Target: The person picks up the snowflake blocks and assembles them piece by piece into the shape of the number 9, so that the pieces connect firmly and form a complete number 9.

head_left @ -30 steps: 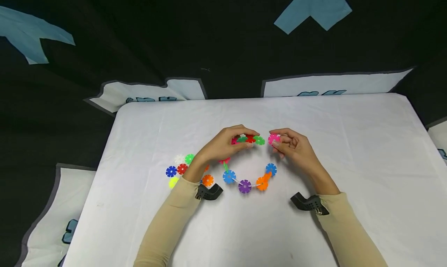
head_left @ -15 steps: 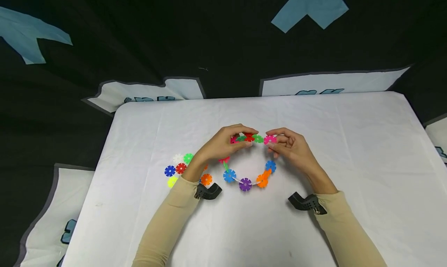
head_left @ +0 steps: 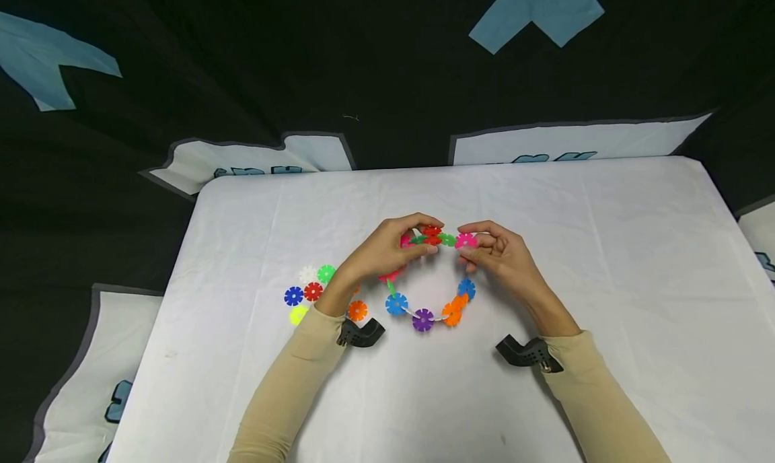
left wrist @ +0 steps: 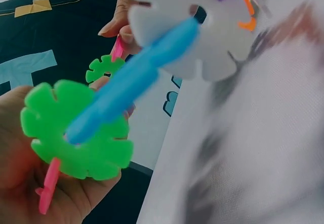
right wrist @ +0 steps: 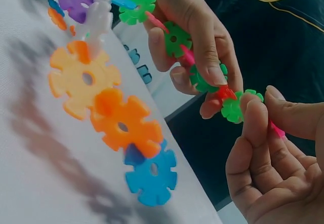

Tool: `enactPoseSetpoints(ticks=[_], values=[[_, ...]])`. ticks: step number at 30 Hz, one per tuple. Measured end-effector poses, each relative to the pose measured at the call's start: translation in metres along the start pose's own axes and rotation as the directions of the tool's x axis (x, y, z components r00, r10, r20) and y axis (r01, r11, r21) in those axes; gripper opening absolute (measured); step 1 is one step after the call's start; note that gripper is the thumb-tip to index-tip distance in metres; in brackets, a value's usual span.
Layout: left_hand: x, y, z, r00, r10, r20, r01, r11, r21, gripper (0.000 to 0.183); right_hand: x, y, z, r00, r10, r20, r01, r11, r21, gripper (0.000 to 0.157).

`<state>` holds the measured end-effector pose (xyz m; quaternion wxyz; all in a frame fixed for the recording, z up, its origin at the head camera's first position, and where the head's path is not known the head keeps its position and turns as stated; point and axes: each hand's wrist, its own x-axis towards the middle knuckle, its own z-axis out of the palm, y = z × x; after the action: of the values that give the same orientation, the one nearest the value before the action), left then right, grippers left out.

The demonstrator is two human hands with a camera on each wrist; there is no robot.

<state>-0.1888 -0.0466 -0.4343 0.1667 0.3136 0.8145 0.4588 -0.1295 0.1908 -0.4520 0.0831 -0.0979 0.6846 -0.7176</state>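
Note:
A curved chain of slotted, flower-shaped plastic discs hangs from my left hand (head_left: 384,246), whose thumb and fingers grip it near the red disc (head_left: 432,235). A light green disc (head_left: 447,240) sticks out at that end. My right hand (head_left: 505,251) pinches a pink disc (head_left: 465,241) edge-on against the green one; in the right wrist view the pink disc (right wrist: 277,129) is mostly behind fingers. Along the chain's lower side come a blue disc (head_left: 396,304), a purple disc (head_left: 422,320) and orange discs (head_left: 452,313). The other end is a blue disc (head_left: 466,288), free below my right hand.
Loose discs lie left of my left forearm on the white table (head_left: 242,247), among them a blue disc (head_left: 293,296), a red disc (head_left: 313,291) and a yellow disc (head_left: 298,314). An orange disc (head_left: 357,311) lies by the left wrist camera (head_left: 362,332). Dark cloth hangs beyond the table.
My right hand has moved left with the pink disc, closing the gap to the green disc. The left hand has hardly moved and still grips the chain.

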Motion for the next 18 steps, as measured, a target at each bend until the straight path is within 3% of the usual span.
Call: enactPoseSetpoints(ticks=[5,18], values=[[-0.001,0.001,0.000,1.000,-0.013,0.000,0.013,1.000,-0.003,0.037,0.000,0.003,0.003,1.000,-0.029,-0.012,0.029,0.999,-0.014,0.038],[-0.001,0.002,0.002,0.993,-0.115,-0.035,0.108,0.982,-0.152,0.033,-0.001,0.004,0.015,0.990,-0.073,-0.124,0.069,0.997,-0.037,0.034]])
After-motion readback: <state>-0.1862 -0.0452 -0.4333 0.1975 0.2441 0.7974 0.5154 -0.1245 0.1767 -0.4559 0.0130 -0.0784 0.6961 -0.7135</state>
